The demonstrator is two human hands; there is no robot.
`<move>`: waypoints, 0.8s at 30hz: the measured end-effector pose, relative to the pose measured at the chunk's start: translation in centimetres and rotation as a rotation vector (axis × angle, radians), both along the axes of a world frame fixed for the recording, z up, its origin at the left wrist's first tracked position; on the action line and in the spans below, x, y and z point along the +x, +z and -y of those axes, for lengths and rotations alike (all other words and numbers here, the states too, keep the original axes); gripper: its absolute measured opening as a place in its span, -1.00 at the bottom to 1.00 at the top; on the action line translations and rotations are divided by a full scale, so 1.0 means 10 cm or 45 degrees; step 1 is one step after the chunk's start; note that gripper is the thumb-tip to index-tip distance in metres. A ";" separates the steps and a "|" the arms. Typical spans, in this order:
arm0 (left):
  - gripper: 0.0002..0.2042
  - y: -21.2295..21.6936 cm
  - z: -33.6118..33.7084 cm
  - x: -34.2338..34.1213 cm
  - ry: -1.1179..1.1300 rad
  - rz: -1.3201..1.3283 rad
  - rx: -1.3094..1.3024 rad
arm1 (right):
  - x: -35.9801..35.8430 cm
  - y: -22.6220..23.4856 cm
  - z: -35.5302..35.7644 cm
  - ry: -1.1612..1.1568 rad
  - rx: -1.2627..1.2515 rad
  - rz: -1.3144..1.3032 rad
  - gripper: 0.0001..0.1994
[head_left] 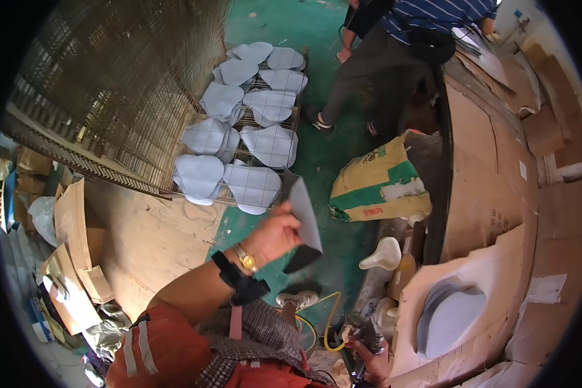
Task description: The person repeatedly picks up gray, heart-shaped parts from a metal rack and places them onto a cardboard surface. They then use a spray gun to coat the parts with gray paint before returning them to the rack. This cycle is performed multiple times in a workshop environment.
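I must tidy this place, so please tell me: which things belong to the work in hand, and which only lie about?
Likely in the work:
grey sheet in the left hand
dark tool in the right hand
grey pieces on the wire rack
grey stack at right

Likely just lying about:
yellow-green sack
cardboard boxes at left
pale plastic bag

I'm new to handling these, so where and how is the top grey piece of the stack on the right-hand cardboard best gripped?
Probably pinch the top grey piece by its left edge, coming from the left: it lies flat over the lower pieces on the cardboard, and the staggered edges there show separate layers.
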State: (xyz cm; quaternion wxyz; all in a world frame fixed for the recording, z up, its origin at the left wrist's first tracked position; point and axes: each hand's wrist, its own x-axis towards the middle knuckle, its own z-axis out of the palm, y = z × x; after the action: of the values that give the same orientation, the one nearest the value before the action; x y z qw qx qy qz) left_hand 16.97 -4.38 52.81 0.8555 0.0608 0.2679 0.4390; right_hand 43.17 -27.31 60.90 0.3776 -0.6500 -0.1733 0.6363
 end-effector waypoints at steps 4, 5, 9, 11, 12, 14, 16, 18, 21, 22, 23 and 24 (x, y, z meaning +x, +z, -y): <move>-0.54 -1.19 -0.79 -0.80 0.185 -0.128 0.038 | -0.33 -0.63 -0.24 0.297 -0.061 0.075 -0.68; -0.57 -1.36 -0.98 -0.95 0.225 -0.193 0.020 | -0.42 -0.73 -0.30 0.336 -0.078 0.065 -0.68; -0.53 -1.79 -1.27 -1.43 0.439 -0.251 0.043 | -0.59 -1.12 -0.44 0.447 -0.130 0.078 -0.61; -0.50 -2.11 -1.29 -1.59 0.526 -0.305 -0.010 | -0.66 -1.22 -0.48 0.402 -0.366 0.146 -0.74; -0.49 -2.37 -1.23 -1.67 0.566 -0.337 -0.044 | -0.71 -1.29 -0.51 0.386 -0.482 0.175 -0.80; -0.46 -2.90 -1.11 -1.73 0.622 -0.415 -0.130 | -0.80 -1.42 -0.57 0.345 -0.472 0.171 -0.80; -0.49 -3.52 -0.93 -1.80 0.677 -0.560 -0.247 | -0.79 -1.63 -0.56 0.412 -0.375 0.175 -0.78; -0.58 -4.19 -0.66 -1.91 0.559 -0.719 -0.467 | -0.84 -1.71 -0.61 0.380 -0.317 0.136 -0.63; -0.59 -4.71 -0.27 -1.81 0.410 -0.988 -0.992 | -0.75 -1.79 -0.57 0.467 -0.305 0.170 -0.51; -0.58 -4.79 -0.20 -1.76 0.320 -1.041 -1.087 | -0.72 -1.78 -0.53 0.509 -0.302 0.192 -0.49; -0.56 -4.81 -0.10 -1.74 0.221 -1.079 -1.126 | -0.73 -1.74 -0.51 0.463 -0.291 0.213 -0.50; -0.54 -4.80 0.00 -1.71 0.082 -1.100 -1.082 | -0.75 -1.67 -0.49 0.410 -0.273 0.238 -0.50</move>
State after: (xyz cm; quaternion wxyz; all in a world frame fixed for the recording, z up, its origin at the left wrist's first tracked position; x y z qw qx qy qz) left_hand -0.14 -4.40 4.77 0.6049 -0.1214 0.7446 0.2547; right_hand 35.68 -22.44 44.22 0.1822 -0.7065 -0.2406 0.6402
